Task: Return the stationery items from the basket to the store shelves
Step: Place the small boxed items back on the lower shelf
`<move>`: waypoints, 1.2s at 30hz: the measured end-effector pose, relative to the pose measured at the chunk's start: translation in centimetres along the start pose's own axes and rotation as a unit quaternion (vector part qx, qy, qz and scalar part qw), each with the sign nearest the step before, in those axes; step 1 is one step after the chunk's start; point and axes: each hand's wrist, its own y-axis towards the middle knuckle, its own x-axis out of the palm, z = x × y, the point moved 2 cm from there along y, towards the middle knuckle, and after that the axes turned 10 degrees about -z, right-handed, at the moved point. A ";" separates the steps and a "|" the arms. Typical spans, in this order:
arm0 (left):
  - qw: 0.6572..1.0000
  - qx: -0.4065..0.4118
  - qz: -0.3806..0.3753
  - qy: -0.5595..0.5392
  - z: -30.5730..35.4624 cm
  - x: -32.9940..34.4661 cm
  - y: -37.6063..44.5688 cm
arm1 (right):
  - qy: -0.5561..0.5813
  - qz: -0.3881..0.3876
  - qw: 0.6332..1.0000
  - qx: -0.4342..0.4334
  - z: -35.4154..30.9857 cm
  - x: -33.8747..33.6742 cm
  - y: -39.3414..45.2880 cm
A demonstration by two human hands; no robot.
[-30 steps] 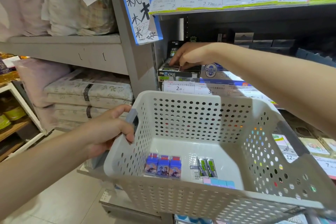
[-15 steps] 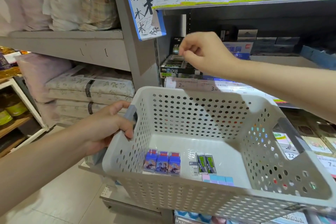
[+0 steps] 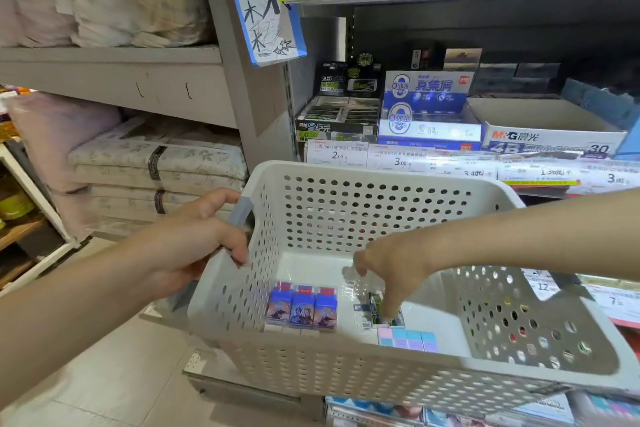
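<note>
A pale grey plastic basket (image 3: pixel 363 367), rectangular with rounded corners and walls punched through with rows of round holes, is held in front of the store shelves (image 3: pixel 450 163). The left hand (image 3: pixel 204 239) grips its left rim, fingers curled over the smooth edge beside a grey handle piece. The right hand (image 3: pixel 391 270) reaches down inside the basket, fingers pointing at the floor of it, fingertips touching or just above a small dark green-and-black packet (image 3: pixel 375 308); whether they pinch it cannot be told, as the hand is blurred.

On the smooth basket floor, near the front wall, lie three blue glossy boxed erasers (image 3: pixel 303 307) side by side to the left. Right of them sits the dark packet, and nearest the front a row of pastel blocks (image 3: pixel 407 340) in pink and light blue.

Beyond the basket, the shelf carries open cardboard display boxes: a black one (image 3: pixel 337 118) at left, a blue-and-white one (image 3: pixel 427 114) in the middle, a white one (image 3: pixel 550 128) at right. Paper price tags (image 3: pixel 398 158) line the shelf edge. Far left, folded quilted bedding (image 3: pixel 156 166) in clear wrap is stacked.
</note>
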 end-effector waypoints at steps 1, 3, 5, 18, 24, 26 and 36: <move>1.000 -0.001 0.000 -0.001 0.0 0.1 0.0 | -0.008 -0.014 1.000 0.013 -0.1 0.5 0.7; 1.000 -0.001 -0.001 -0.003 0.1 0.3 0.1 | -0.019 -0.026 0.999 0.029 -0.6 1.3 1.4; 1.000 0.000 0.002 -0.001 0.2 0.4 0.2 | -0.013 -0.030 0.999 0.035 -0.8 1.9 1.6; 1.000 -0.009 -0.002 0.002 0.5 0.4 0.5 | 0.125 -0.036 0.990 0.054 -0.3 2.6 1.9; 1.000 -0.008 -0.004 -0.008 0.5 0.4 0.7 | 0.133 -0.034 0.990 0.040 -0.4 2.3 2.2; 1.000 -0.007 -0.005 -0.010 0.4 0.4 0.8 | 0.128 -0.037 0.990 0.039 -0.5 2.2 2.2; 1.000 -0.007 -0.014 -0.012 0.1 -0.1 1.0 | 0.148 0.029 0.989 -0.007 -0.3 -0.5 0.4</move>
